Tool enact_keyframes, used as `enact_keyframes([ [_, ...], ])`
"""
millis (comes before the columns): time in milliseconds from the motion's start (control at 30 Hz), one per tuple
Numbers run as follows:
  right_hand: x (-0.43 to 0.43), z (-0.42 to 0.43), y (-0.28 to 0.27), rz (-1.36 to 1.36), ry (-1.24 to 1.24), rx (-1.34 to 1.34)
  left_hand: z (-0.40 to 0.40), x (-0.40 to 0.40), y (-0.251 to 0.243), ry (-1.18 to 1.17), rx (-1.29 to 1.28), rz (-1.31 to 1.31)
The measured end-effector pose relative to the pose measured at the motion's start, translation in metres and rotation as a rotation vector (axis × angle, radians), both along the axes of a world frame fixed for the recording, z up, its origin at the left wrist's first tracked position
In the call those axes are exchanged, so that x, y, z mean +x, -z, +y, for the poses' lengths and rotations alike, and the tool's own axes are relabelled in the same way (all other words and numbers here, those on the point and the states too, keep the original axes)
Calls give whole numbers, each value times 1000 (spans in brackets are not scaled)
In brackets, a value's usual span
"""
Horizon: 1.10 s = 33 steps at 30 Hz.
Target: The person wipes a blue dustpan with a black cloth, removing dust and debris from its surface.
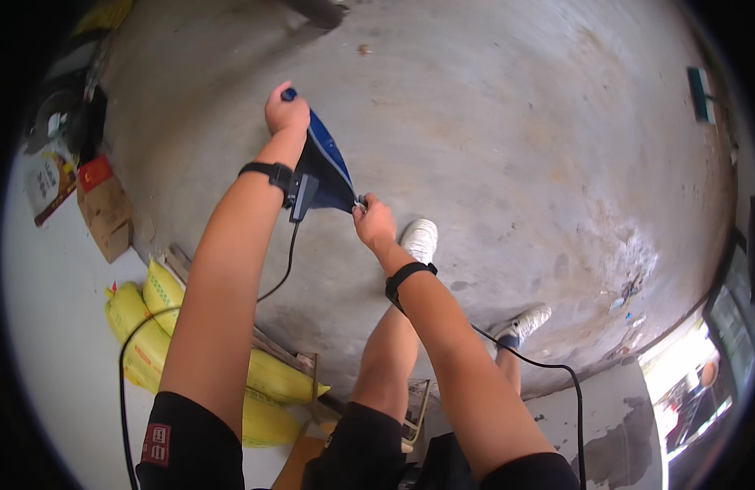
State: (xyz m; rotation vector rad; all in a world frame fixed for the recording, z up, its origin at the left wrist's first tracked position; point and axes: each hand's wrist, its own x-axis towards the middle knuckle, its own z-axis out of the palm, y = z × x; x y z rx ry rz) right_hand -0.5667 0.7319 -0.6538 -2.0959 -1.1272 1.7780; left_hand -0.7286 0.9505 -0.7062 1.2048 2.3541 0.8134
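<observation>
A dark blue and black sheet-like item, probably fabric (323, 162), is stretched between my two hands, with a pale strip along its blue edge. My left hand (285, 114) is closed around its far end, where a bit of blue pokes out above the fist. At the near corner, the fingers of my right hand (375, 222) pinch it beside a small grey piece that is hard to make out. A black wrist unit (303, 196) on my left wrist hides part of the item. Both hands hold it above the concrete floor (475, 122).
Yellow sacks (147, 331) lie by the wall at lower left, near a brown cardboard box (108, 208). Black cables (282, 285) run from both wrists. A dark post-like object (319, 12) stands at the top. A broom head (701, 95) is at far right.
</observation>
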Motion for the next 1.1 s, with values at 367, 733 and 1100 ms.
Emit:
enact_keyframes([
  [367,224,-99,69,-168,633,-85,-65,388,7,850,-58,-47],
  [733,392,-281,-2,-280,1119,-89,-295,663,-28,1039,-313,-404],
  [1100,377,-248,-63,-602,878,183,-204,543,-34,951,-337,-489],
])
